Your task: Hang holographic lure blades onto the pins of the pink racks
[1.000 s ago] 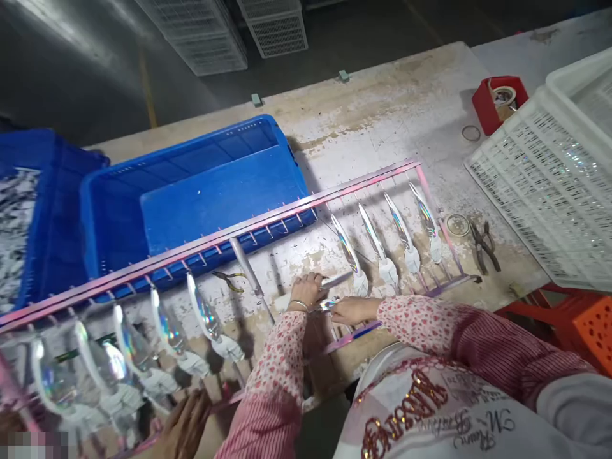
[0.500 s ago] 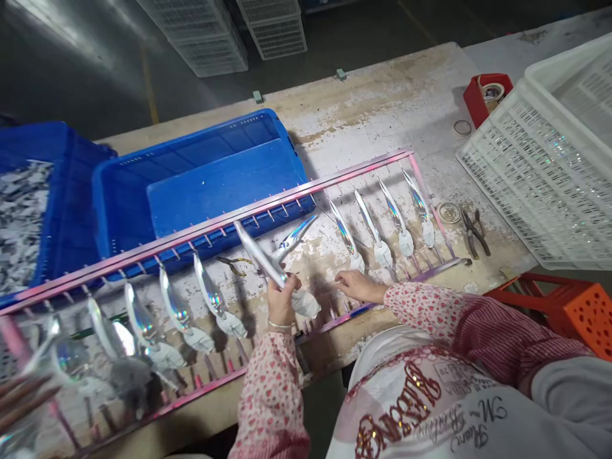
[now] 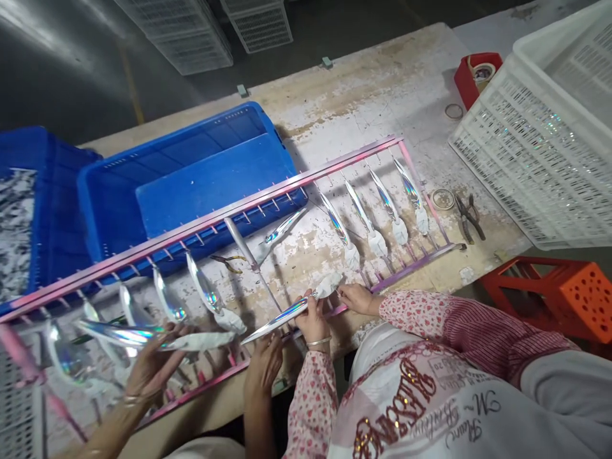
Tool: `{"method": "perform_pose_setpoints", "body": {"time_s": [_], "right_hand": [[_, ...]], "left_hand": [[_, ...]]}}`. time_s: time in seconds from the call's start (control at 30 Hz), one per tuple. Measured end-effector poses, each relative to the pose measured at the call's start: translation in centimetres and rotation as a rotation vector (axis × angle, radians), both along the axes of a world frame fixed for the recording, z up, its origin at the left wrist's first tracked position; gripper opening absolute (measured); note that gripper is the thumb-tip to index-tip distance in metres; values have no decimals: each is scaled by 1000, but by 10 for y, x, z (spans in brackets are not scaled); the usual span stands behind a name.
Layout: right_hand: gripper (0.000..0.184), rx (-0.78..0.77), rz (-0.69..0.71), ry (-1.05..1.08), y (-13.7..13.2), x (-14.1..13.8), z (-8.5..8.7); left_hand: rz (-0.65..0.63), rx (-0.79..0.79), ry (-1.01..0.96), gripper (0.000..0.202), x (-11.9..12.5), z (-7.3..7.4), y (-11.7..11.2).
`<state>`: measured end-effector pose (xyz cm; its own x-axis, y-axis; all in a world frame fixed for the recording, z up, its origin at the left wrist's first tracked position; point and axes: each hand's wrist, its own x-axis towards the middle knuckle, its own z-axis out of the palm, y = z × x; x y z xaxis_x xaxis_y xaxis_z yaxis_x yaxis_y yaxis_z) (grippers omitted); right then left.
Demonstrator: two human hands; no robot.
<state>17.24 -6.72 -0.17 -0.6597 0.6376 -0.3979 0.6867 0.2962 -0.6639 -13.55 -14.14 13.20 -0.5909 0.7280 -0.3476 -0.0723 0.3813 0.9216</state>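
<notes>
My left hand (image 3: 314,320) is closed on a shiny silver fishing lure (image 3: 282,315) with a pale wrapped end, held slanted over the rack's near side. Close to that wrapped end, the fingers of my right hand (image 3: 356,298) are pinched together; what they hold is too small to make out. Below and around the hands lies a pink metal rack (image 3: 268,191) with several thin hooks and pegs. Similar lures (image 3: 338,229) are strung across it on both sides. Another shiny lure (image 3: 283,231) lies beyond the grey crossbar (image 3: 241,242).
A co-worker's hand (image 3: 155,360) holds a lure at left; their other hand (image 3: 265,363) is beside my left hand. Behind the rack stands a blue tub (image 3: 191,185). Pliers (image 3: 468,220), a tape roll (image 3: 443,199), a white crate (image 3: 516,140) and an orange stool (image 3: 549,299) are right.
My left hand has moved down and right, turning its lure so the wrapped end is by my right hand. The co-worker's hands have come in from the left with a lure.
</notes>
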Motion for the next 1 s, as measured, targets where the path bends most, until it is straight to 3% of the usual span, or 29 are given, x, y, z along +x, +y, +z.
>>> {"method": "perform_pose_setpoints", "body": {"time_s": [0.07,0.13,0.23,0.33,0.57,0.7,1.0], "right_hand": [[20,-2,-23,-6,-3,0,-2],[19,-8,-33,-12,-4,0,-2],[18,-10,-27,-14,-4,-1,-3],[18,4,-21,-29,-4,-2,-5],[20,43,45,-62,-2,-3,0],[22,49,95,-103,3,-4,8],[26,44,243,-170,11,-7,22]], "left_hand": [[65,-64,-85,36,-53,-1,-5],[45,-105,-170,31,-81,-22,-8],[-7,-100,-214,29,-79,-64,-15],[-46,-71,-247,30,-61,-85,-21],[86,-147,-421,46,-50,-84,-25],[172,-200,-437,38,-50,-80,-23],[178,-220,-461,43,-45,-76,-26]]}}
